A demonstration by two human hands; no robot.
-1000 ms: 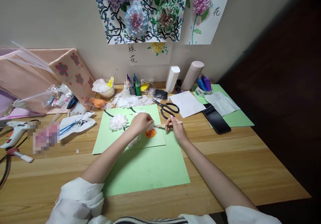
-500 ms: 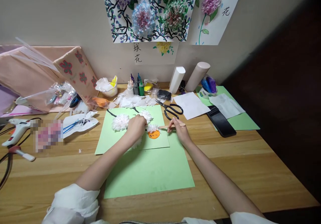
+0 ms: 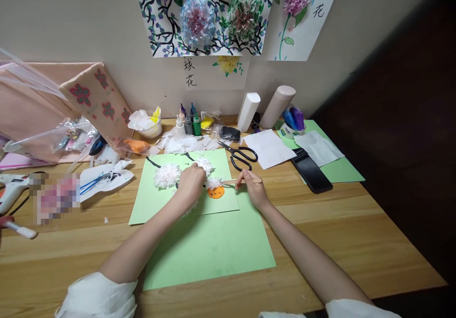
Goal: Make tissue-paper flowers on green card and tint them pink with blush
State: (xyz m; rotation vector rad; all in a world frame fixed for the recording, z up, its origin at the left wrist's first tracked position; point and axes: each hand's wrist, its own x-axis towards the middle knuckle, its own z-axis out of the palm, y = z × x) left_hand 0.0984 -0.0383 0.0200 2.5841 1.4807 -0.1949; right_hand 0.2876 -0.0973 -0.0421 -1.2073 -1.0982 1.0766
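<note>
My right hand (image 3: 251,187) is closed around a thin wooden stick (image 3: 230,182), whose left tip meets a small white fluffy piece (image 3: 213,183) just above an orange round shape (image 3: 215,192). My left hand (image 3: 191,180) rests among the white fluffy flowers with its fingers curled; what they hold, if anything, is hidden. One white fluffy flower (image 3: 166,175) lies left of it, another (image 3: 205,165) shows behind its fingers. All of these sit on a light green sheet (image 3: 149,204), which overlaps a larger green sheet (image 3: 213,251).
Black scissors (image 3: 242,155) lie behind my right hand, with white paper (image 3: 269,148) and a black phone (image 3: 312,173) to their right. Small paint bottles (image 3: 188,123) and torn white scraps (image 3: 187,143) are at the back. A glue gun (image 3: 12,190) lies far left.
The whole view has shifted slightly, so most things appear a little further left. Both hands keep nearly the same places on the sheet, and the stick stays in my right hand.
</note>
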